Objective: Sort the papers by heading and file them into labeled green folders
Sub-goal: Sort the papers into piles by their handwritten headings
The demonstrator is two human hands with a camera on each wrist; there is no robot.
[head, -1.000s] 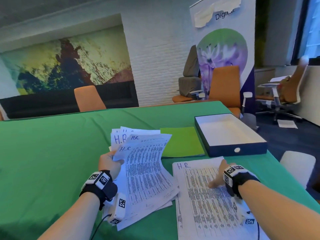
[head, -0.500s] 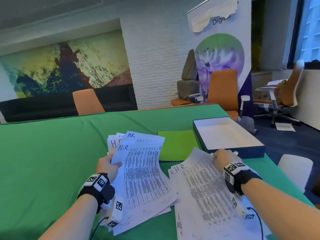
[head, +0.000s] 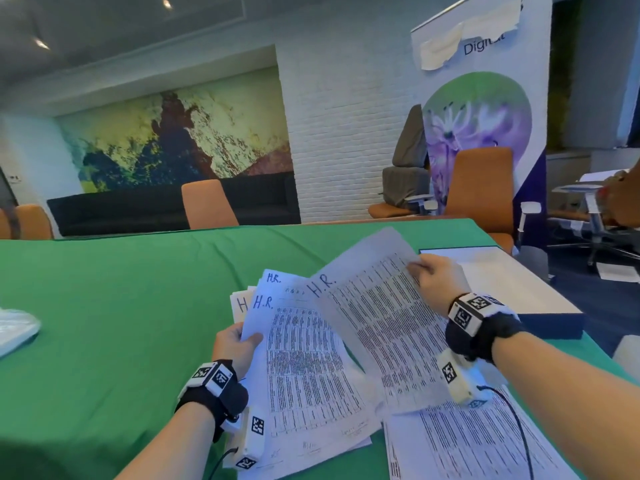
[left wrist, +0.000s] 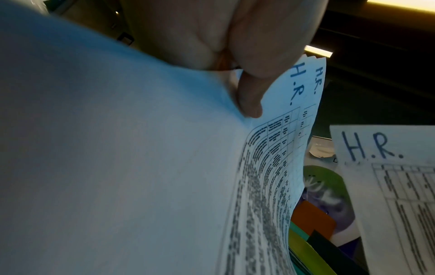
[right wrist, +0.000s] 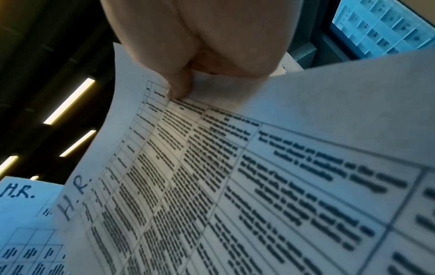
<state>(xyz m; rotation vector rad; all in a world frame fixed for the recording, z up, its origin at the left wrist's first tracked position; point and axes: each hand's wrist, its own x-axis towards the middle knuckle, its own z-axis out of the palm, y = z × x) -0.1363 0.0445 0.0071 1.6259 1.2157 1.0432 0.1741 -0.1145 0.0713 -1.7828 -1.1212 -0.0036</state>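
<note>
My left hand [head: 235, 344] grips a fanned stack of printed sheets headed "H.R." [head: 301, 362] by its left edge, thumb on the top sheet [left wrist: 249, 96]. My right hand [head: 431, 275] pinches the upper right edge of a single "H.R." sheet [head: 377, 313] and holds it lifted, tilted over the stack's right side; the pinch shows in the right wrist view [right wrist: 181, 87]. More printed sheets [head: 467, 445] lie flat on the green table [head: 104, 323] under my right forearm. A sliver of the green folder [left wrist: 306, 249] shows only in the left wrist view.
A shallow dark-blue box with a white inside [head: 512, 282] sits at the table's right edge behind my right hand. A white object [head: 14, 330] lies at the far left. Orange chairs [head: 207, 206] and a banner [head: 485, 126] stand beyond the table.
My right hand has picked the "H.R." sheet off the flat pile and carried it up and left over the stack in my left hand. The lifted sheet now hides the green folder.
</note>
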